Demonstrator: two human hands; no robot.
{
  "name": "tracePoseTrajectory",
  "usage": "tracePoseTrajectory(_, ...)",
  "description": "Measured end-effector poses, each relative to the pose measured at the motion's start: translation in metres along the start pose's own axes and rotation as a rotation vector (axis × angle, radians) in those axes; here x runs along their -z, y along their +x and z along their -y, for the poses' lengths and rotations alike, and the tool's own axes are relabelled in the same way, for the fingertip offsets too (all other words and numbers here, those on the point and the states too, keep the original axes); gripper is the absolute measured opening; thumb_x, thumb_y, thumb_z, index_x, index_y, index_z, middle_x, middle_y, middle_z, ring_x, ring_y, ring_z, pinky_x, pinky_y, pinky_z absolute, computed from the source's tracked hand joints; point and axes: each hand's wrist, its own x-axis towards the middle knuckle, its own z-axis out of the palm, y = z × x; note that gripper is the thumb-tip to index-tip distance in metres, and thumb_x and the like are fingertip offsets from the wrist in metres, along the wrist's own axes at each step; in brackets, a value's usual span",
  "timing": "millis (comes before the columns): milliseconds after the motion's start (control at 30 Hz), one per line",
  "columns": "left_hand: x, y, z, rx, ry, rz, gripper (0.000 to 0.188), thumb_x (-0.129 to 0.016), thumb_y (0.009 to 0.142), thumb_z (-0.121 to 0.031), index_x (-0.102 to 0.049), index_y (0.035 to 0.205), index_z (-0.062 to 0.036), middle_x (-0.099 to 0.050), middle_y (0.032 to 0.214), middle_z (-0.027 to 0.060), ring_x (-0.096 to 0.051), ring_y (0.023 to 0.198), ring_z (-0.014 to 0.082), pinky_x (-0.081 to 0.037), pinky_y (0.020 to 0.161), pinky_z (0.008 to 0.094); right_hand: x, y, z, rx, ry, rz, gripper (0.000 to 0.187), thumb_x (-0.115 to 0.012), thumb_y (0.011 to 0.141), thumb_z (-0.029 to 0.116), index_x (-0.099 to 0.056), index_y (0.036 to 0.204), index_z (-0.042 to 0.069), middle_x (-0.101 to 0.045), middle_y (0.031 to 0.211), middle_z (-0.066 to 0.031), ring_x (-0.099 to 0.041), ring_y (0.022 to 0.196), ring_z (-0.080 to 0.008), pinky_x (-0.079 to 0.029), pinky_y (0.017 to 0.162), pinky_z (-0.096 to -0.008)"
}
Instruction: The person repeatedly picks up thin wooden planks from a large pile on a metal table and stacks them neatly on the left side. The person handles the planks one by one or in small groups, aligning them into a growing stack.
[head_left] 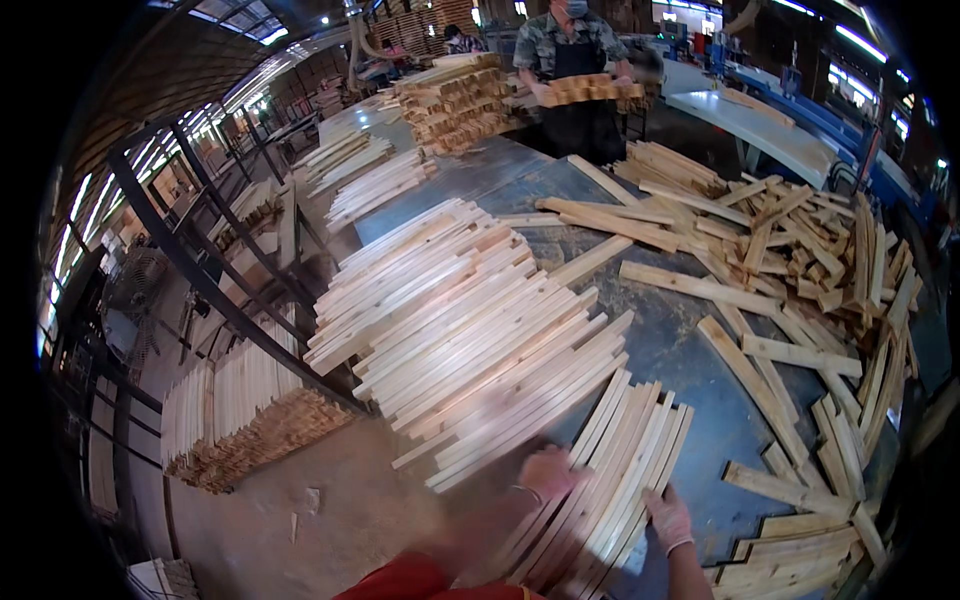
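Note:
Near the front of the metal-topped table [690,375], a row of pale wooden strips [620,440] lies side by side, slanting away from me. My left hand [550,473] is over the left side of this row, smeared by motion, so its fingers are hard to read. At the row's right edge, my right hand [670,520] touches the outer strip with thumb and finger apart; it wears a pale glove or covering. Just beyond, a larger layer of wooden strips [470,330] covers the table's left part, with uneven ends.
A jumbled heap of wooden strips [800,250] fills the table's right side. Stacked wood [455,105] stands at the far end, where a co-worker [575,60] carries a bundle of strips [590,90]. Left are a dark metal frame [200,265] and a floor stack [250,410].

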Motion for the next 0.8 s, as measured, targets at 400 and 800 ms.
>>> tracePoseTrajectory(400,0.077,-0.036,-0.145,-0.382,-0.301,-0.225,0.088,-0.079,0.087,-0.044,-0.048,0.156,0.0008,-0.058,0.143,0.0319,-0.059,0.132,0.0475,-0.047,0.114,0.0497,0.066,-0.051,0.066,0.369,0.646,-0.292,0.076,-0.082,0.094,0.018,-0.044,0.156,-0.003,-0.067,0.135,-0.0135,-0.065,0.119,-0.0248,-0.053,0.104,-0.0373)
tracePoseTrajectory(800,0.070,-0.018,-0.088,-0.907,-0.395,-0.292,0.075,-0.072,0.093,-0.040,-0.049,0.156,-0.0062,-0.062,0.146,0.0178,-0.059,0.135,0.0347,-0.050,0.114,0.0438,0.050,-0.092,0.075,0.779,-0.127,-0.743,0.066,-0.072,0.102,0.032,-0.049,0.155,-0.001,-0.064,0.139,-0.0138,-0.064,0.121,-0.0269,-0.052,0.108,-0.0409)
